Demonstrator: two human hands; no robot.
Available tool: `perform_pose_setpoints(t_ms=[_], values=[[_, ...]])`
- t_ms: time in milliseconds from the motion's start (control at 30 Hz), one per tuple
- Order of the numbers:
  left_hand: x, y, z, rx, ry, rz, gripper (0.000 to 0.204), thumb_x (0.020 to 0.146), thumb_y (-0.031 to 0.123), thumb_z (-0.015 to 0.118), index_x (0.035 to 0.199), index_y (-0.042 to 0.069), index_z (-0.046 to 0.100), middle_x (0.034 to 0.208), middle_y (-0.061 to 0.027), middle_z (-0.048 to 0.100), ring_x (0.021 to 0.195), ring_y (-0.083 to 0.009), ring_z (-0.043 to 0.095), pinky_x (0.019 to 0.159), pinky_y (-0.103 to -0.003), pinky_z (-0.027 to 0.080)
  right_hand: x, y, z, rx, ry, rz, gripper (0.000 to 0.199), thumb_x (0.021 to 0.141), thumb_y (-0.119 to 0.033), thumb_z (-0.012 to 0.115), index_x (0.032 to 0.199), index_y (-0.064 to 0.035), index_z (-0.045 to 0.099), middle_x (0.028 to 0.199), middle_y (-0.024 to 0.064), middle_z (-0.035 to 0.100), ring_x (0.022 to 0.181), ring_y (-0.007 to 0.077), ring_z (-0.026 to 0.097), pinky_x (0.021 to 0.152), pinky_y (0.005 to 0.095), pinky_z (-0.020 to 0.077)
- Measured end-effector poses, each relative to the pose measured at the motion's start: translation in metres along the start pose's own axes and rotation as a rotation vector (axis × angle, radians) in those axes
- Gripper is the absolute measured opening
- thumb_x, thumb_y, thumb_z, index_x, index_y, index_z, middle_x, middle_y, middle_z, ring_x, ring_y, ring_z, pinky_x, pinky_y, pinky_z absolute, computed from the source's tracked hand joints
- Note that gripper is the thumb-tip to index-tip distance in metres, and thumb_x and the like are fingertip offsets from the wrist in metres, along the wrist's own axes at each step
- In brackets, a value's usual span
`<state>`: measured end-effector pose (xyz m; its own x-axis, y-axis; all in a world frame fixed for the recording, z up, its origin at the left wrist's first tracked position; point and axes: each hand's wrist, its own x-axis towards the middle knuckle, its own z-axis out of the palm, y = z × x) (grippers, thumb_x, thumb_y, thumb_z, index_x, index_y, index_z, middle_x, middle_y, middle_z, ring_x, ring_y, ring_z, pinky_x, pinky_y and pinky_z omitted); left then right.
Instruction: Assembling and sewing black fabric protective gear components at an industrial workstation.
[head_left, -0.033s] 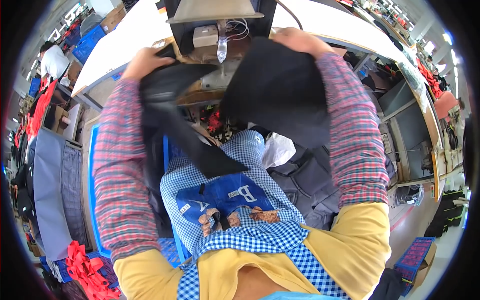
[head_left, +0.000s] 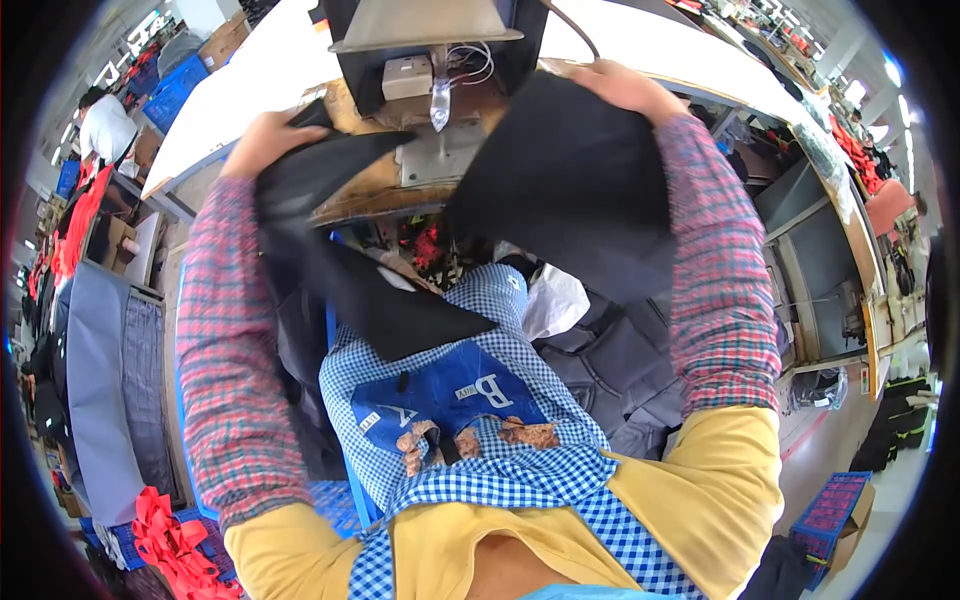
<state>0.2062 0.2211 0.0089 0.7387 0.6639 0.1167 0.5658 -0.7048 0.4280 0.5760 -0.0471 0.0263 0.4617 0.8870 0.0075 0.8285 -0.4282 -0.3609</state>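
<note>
Cloth, left: black panel (head_left: 325,175) hangs from left hand (head_left: 272,143), a pointed corner reaching toward the metal plate (head_left: 462,150); partly motion-blurred
Cloth, lower: pointed black flap (head_left: 420,318) above the lap – cannot tell whether it belongs to the same panel
Cloth, right: wide black sheet (head_left: 570,185) hangs from right hand (head_left: 632,93), lower part blurred
Left-hand grip: clamped on the panel's upper edge, thumb laid over it
Right-hand grip: clamped on the sheet's top edge, fingers over it, thumb hidden
Hand spacing: well apart, one on each side of the clear tube (head_left: 440,105)
Machine: grey hood (head_left: 430,25) on top, white box (head_left: 407,78) and thin wires below it, the tube pointing down above the plate
Table: white tabletop (head_left: 270,70) behind the hands, running to both sides
Clothing: red plaid sleeves (head_left: 235,340) on the forearms, yellow top, blue-checked apron (head_left: 500,485) over the lap
Beside lap: crumpled white thing (head_left: 555,303), material unclear – dark grey fabric pile (head_left: 625,370) to the right
Far left: red strips (head_left: 165,540) heaped low, person in white top (head_left: 108,130) higher up
</note>
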Motion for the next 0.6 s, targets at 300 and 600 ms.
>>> perform_pose_setpoints(t_ms=[300, 600], values=[[-0.119, -0.031, 0.017, -0.454, -0.07, -0.06, 0.038, 0.097, 0.031, 0.062, 0.099, -0.006, 0.066, 0.083, 0.002, 0.065, 0.074, -0.0051, 0.058, 0.064, -0.024, 0.047, -0.194, 0.277, -0.055, 0.075, 0.354, 0.148, 0.036, 0.097, -0.016, 0.041, 0.118, 0.0065, 0.06, 0.112, 0.0205, 0.068, 0.106, 0.029, 0.065, 0.09, 0.0357, 0.048], [-0.156, 0.028, 0.048, -0.373, -0.136, -0.087, 0.029, 0.094, 0.026, 0.067, 0.091, -0.003, 0.067, 0.075, 0.0035, 0.063, 0.068, -0.0021, 0.053, 0.059, -0.02, 0.043, -0.252, 0.373, 0.134, -0.181, 1.131, 1.411, 0.057, 0.083, -0.048, 0.061, 0.099, 0.0064, 0.063, 0.101, 0.0209, 0.067, 0.092, 0.0357, 0.068, 0.082, 0.0485, 0.0543]])
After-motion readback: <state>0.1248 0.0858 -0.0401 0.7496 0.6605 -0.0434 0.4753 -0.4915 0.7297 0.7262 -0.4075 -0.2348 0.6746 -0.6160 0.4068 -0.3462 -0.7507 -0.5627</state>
